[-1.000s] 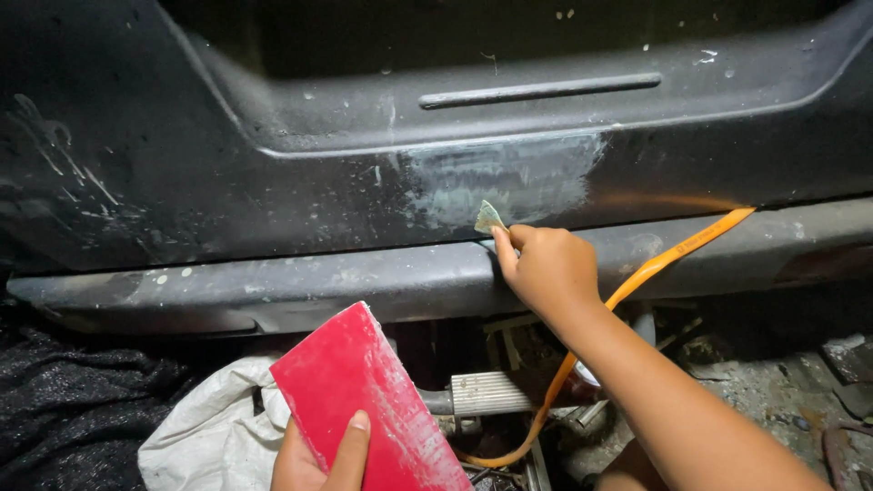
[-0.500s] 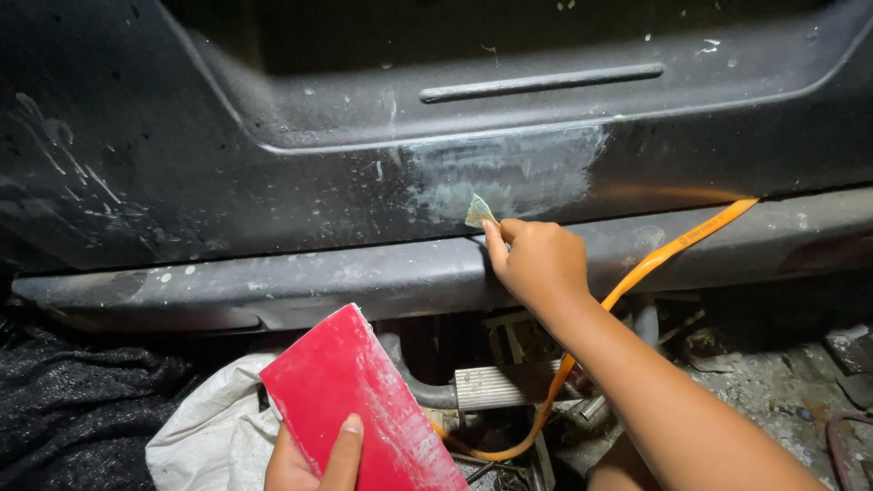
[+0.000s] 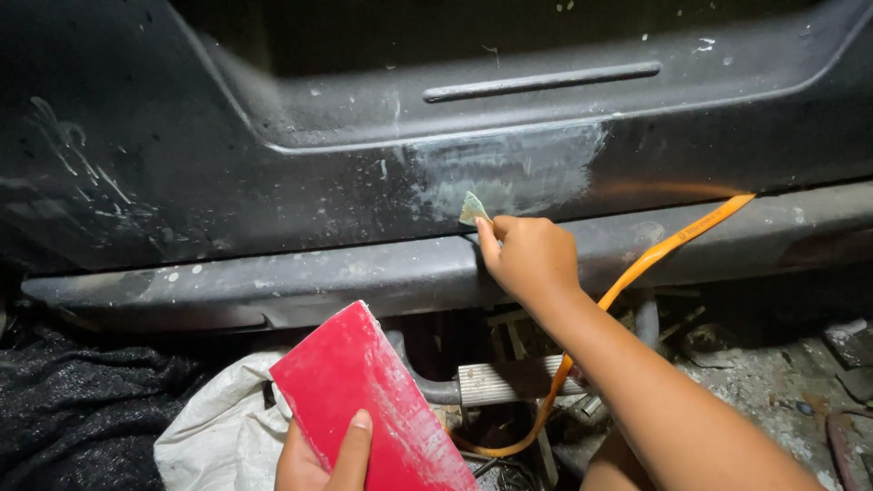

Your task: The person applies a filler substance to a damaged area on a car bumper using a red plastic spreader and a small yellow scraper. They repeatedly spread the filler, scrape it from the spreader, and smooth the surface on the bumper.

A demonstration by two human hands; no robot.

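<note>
The right hand (image 3: 532,256) pinches a small pale scrap (image 3: 472,209) against the whitish smeared patch (image 3: 509,173) on the dark car panel (image 3: 182,182); the left hand (image 3: 323,455) grips a red flat board (image 3: 368,400), thumb on top; an orange strap (image 3: 673,241) trails beside the right forearm; a white sack (image 3: 223,427) lies below.

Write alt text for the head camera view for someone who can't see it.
A person's right hand presses a small pale scrap against a whitish scuffed patch on a dark vehicle panel, while the left hand holds a flat red board lower down. An orange strap runs behind the right forearm.
</note>
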